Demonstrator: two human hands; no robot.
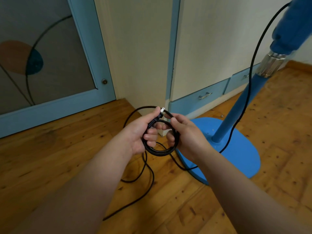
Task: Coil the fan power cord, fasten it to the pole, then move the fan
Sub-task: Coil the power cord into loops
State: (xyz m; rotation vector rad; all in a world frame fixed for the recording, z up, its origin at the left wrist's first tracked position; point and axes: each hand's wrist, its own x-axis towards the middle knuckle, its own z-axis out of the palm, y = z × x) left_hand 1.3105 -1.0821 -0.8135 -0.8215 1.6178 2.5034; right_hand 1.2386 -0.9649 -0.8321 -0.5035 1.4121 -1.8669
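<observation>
Both hands are out in front, over the wooden floor (50, 157), working the black power cord (158, 152). A small coil of a few loops hangs between the two hands.

The left hand (140, 132) grips the left side of the coil. Its fingers (150, 137) are curled through the loop, and its thumb pins the black plug (154, 122) against them. The plug's pale tip pokes up past the thumb.

The right hand (187, 134) grips the right side of the coil, fingers (170, 137) curled around the strands. Its thumb and forefinger pinch the strand that runs across just above the coil. Neither hand is relaxed; both are clenched on the cord.

The rest of the cord is loose. One strand arcs out to the left of the hands, drops to the floor, loops there and trails off under the left forearm. Another long run comes down from the top right corner and crosses in front of the blue fan pole (236, 105). It lands on the blue fan base (239, 149) and leads back toward the coil. None of the cord is tied to the pole.

The fan stands on the floor to the right of the hands, and the pole looks slanted in this wide-angle view. A shiny metal collar (270, 65) sits high on the pole. The fan head is cut off and blurred.

Behind is a cream wall, with a blue-framed door (94, 48) with a patterned panel and a knob (104, 81). To the right of it are low blue drawers (199, 97) with metal handles.
</observation>
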